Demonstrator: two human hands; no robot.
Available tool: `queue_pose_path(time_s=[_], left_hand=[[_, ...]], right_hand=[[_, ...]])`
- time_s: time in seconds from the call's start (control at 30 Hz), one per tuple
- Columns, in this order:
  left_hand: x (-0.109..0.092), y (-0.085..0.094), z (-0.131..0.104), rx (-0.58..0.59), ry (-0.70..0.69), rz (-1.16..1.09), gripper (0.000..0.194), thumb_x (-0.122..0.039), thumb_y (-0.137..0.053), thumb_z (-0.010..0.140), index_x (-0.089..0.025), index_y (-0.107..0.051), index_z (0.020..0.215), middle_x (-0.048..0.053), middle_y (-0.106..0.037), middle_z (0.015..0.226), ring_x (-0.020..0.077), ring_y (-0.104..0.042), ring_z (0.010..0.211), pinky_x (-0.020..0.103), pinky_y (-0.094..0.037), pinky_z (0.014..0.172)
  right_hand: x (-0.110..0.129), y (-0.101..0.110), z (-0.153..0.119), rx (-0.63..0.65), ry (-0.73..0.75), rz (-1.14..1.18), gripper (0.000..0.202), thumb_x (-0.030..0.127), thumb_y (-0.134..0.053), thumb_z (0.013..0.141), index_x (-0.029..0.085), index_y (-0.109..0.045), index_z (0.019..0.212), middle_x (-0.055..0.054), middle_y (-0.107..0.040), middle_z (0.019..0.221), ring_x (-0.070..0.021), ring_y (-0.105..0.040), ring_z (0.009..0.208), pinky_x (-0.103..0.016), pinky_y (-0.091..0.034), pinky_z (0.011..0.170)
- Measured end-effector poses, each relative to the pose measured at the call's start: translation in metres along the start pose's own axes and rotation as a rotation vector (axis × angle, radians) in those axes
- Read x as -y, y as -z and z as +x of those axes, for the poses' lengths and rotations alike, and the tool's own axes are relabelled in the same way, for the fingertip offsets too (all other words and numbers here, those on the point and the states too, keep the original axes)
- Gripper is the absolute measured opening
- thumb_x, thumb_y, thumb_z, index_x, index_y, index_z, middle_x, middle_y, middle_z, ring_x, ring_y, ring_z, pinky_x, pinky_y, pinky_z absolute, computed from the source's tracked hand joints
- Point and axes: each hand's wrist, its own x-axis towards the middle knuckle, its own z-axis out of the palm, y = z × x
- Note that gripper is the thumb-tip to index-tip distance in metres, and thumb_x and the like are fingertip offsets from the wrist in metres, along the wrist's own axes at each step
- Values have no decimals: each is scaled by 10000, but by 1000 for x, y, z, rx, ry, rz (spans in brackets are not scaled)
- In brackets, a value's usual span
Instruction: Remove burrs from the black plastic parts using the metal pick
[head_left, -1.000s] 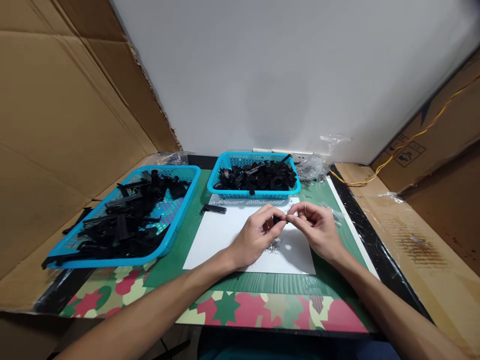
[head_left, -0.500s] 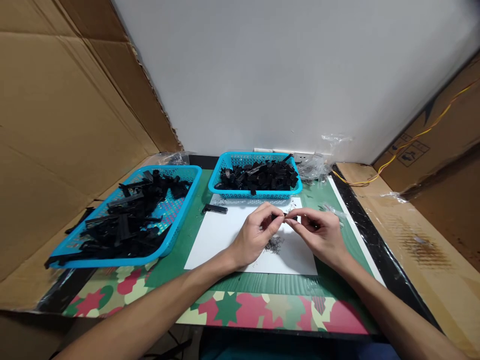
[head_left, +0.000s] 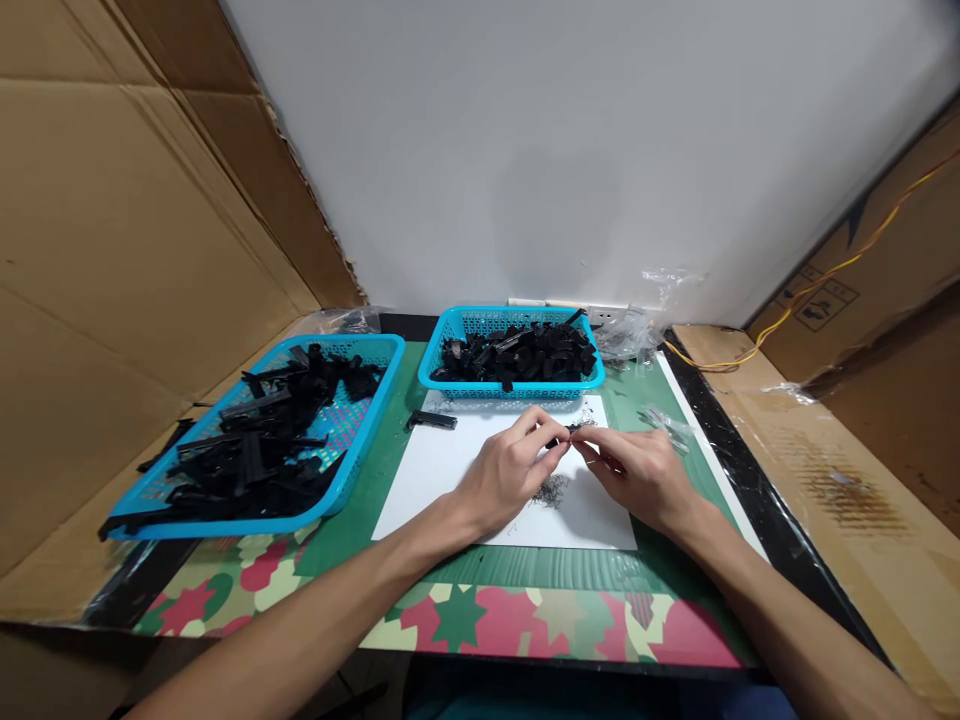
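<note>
Over a white sheet [head_left: 427, 490], my left hand [head_left: 514, 465] pinches a small black part [head_left: 553, 442], mostly covered by the fingers. The fingertips of my right hand [head_left: 637, 470] meet it from the other side, pressed together; whatever they pinch is too small to make out. Below the hands, a heap of tiny thin dark metal pieces [head_left: 553, 491] lies on the sheet, with more scattered near its top edge. One long black plastic part [head_left: 433, 420] rests at the sheet's upper left corner.
A blue basket [head_left: 364, 430] on the left holds long black parts. Behind the sheet stands a second blue basket [head_left: 517, 387] full of smaller black pieces. Clear plastic bags [head_left: 630, 335] lie at the back right. Cardboard [head_left: 112, 250] walls flank the table, with a yellow wire [head_left: 787, 320] on the right.
My right hand has turned slightly, its fingers flatter and closer to the left fingertips. The black part sits a little lower and further left. The view has shifted slightly.
</note>
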Motion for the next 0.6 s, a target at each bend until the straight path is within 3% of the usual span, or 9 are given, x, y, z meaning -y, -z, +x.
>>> queue_pose_path(time_s=[0.17,0.3,0.47,0.6], left_hand=[[2,0,2,-16,-35,113,181,-264,-507,1094,-210,-654,1184,54,-638,1148,172,-679,925,292,-527,810],[8,1,3,-101,-4,77,430,-164,-626,1023,-244,-544,1438,34,-705,1133,163,-671,877,279,-530,765],[13,3,4,-121,-22,39,160,-189,-756,945,-205,-743,1104,28,-759,1007,191,-673,905,309,-529,800],[13,2,5,-78,-94,98,188,-232,-754,952,-177,-766,1132,52,-754,1000,213,-676,936,332,-530,803]], right_hand=[[1,4,3,119,-186,136,145,170,-574,964,178,-717,988,67,-544,574,-86,-428,467,-236,-327,517],[-3,11,11,66,-494,354,126,269,-631,928,183,-710,883,77,-391,573,-97,-366,512,-249,-283,525],[-20,16,14,162,-807,584,207,368,-707,833,162,-720,815,55,-449,594,-109,-377,544,-264,-250,530],[-29,13,11,261,-888,564,249,395,-703,793,148,-732,800,50,-462,579,-111,-380,545,-268,-237,536]])
